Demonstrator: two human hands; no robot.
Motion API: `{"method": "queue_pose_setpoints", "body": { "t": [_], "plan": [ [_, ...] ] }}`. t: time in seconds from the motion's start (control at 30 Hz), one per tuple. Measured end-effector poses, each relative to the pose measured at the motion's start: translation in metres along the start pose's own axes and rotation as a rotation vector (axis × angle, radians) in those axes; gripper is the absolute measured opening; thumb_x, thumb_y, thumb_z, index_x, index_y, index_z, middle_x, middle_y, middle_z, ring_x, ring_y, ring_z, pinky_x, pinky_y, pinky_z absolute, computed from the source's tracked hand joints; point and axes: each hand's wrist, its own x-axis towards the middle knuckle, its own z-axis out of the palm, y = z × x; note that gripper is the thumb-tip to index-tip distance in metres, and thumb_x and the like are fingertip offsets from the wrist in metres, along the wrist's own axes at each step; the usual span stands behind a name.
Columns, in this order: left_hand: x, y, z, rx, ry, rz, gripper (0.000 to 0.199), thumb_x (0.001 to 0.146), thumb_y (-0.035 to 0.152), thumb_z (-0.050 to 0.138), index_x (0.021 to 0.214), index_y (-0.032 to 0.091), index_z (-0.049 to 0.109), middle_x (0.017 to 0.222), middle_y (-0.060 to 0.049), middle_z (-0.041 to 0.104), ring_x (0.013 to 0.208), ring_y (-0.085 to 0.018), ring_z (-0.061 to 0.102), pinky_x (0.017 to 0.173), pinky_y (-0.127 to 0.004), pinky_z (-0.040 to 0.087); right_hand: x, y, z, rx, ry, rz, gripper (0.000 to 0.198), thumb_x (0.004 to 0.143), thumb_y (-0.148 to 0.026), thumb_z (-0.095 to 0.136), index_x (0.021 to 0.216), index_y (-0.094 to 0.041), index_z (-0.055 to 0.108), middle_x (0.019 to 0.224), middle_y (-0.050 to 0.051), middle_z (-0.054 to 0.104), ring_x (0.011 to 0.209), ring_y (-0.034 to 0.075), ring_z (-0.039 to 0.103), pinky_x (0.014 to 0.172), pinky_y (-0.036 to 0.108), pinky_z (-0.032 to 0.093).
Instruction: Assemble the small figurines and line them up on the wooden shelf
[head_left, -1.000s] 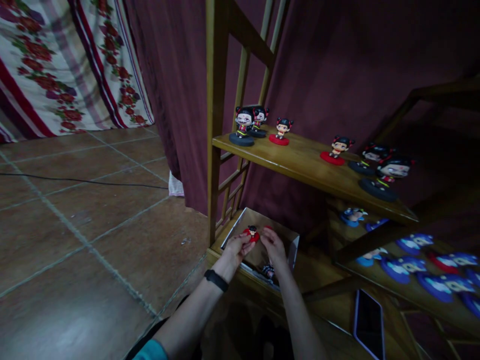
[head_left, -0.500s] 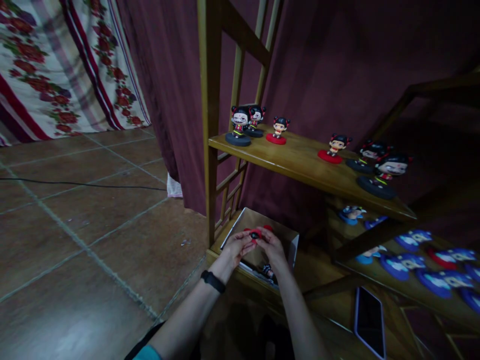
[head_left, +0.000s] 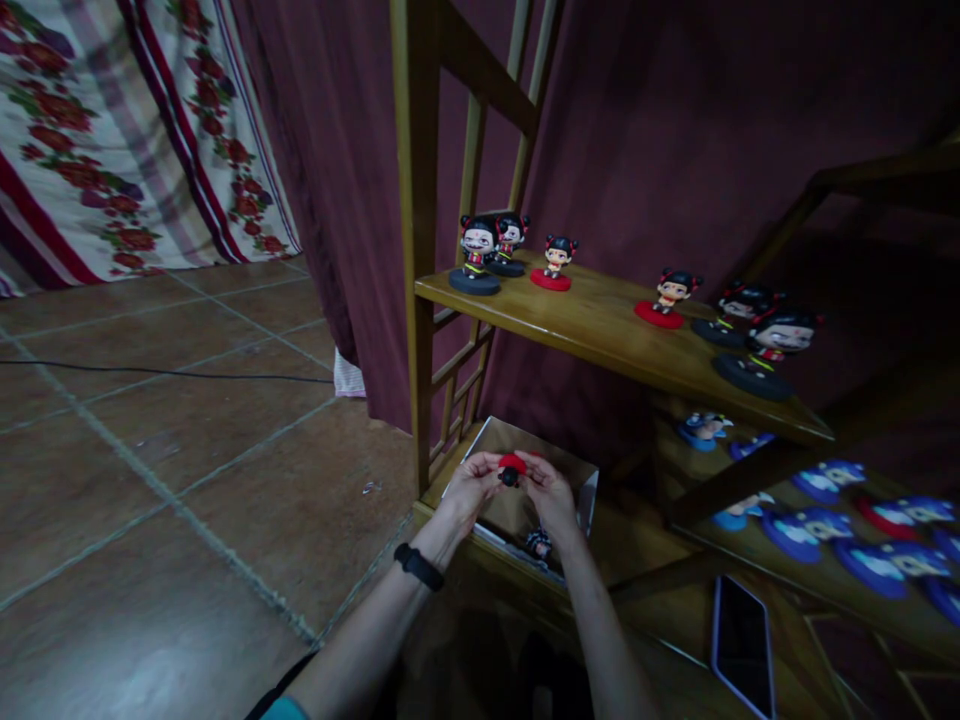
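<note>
Between my fingertips is a small figurine [head_left: 510, 476] with black hair and a round red base. My left hand [head_left: 472, 487] pinches it from the left, and my right hand [head_left: 549, 492] grips it from the other side. Both hands are above an open cardboard box [head_left: 495, 432] on the lower shelf. Inside the box, close to my right wrist, lies a black-and-white figurine [head_left: 538, 542]. A bit of red behind my right fingers is mostly hidden.
On the wooden shelf [head_left: 592, 315] above stand several figurines on black or red bases. More figurines on blue bases [head_left: 806, 530] fill a shelf at right. A phone [head_left: 742, 645] lies at lower right. A black cable [head_left: 165, 373] crosses the tiled floor.
The figurine has been turned in my fingers, so its red base now shows more above the black hair. Both hands stay in nearly the same place over the box.
</note>
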Motion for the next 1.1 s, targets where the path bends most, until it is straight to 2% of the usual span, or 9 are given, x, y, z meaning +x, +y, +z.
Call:
{"method": "queue_pose_setpoints", "body": {
  "t": [0.17,0.33,0.5,0.87,1.0,1.1],
  "plan": [
    [0.005,-0.013,-0.003,-0.041,0.198,-0.155,0.008,0.066,0.012,0.068,0.070,0.012,0.061,0.062,-0.003,0.064,0.052,-0.007,0.058,0.058,-0.020,0.050,-0.006,0.006,0.012,0.130,0.045,0.111,0.036,0.064,-0.031,0.065,0.098,-0.019,0.063,0.096,0.006,0.068,0.090,0.020,0.061,0.082,0.036,0.048],
    [0.011,-0.014,-0.008,-0.093,0.163,-0.270,0.009,0.068,0.011,0.066,0.075,0.010,0.061,0.066,-0.006,0.066,0.054,-0.011,0.062,0.060,-0.023,0.053,-0.010,0.003,0.017,0.252,0.006,0.151,0.030,0.065,-0.032,0.065,0.092,-0.018,0.065,0.097,0.007,0.068,0.094,0.023,0.061,0.081,0.037,0.048],
    [0.013,-0.014,-0.011,-0.076,0.130,-0.256,0.014,0.066,0.005,0.065,0.079,0.010,0.062,0.069,-0.007,0.067,0.056,-0.011,0.063,0.062,-0.024,0.054,-0.008,0.004,0.014,0.260,0.020,0.182,0.028,0.064,-0.031,0.065,0.089,-0.019,0.064,0.095,0.006,0.068,0.091,0.021,0.062,0.079,0.033,0.049],
    [0.005,-0.015,-0.006,0.008,0.205,-0.152,0.012,0.065,0.003,0.065,0.075,0.010,0.064,0.065,-0.006,0.066,0.054,-0.010,0.061,0.060,-0.023,0.054,-0.010,0.011,0.015,0.325,0.013,0.212,0.026,0.062,-0.027,0.068,0.085,-0.018,0.064,0.088,0.004,0.068,0.084,0.018,0.063,0.078,0.031,0.048],
    [0.005,-0.013,-0.005,-0.041,0.177,-0.194,0.010,0.068,0.005,0.063,0.076,0.010,0.063,0.067,-0.006,0.066,0.055,-0.011,0.062,0.062,-0.024,0.054,-0.010,0.007,0.016,0.291,0.068,0.187,0.033,0.062,-0.028,0.067,0.094,-0.019,0.061,0.095,0.005,0.067,0.087,0.019,0.061,0.076,0.031,0.048],
    [0.007,-0.011,-0.006,-0.069,0.169,-0.242,0.008,0.071,0.008,0.060,0.079,0.010,0.062,0.067,-0.007,0.066,0.055,-0.011,0.063,0.062,-0.026,0.055,-0.007,0.009,0.016,0.221,0.144,0.166,0.031,0.061,-0.029,0.067,0.090,-0.019,0.060,0.092,0.004,0.066,0.084,0.018,0.061,0.074,0.030,0.047]
  ]
}}
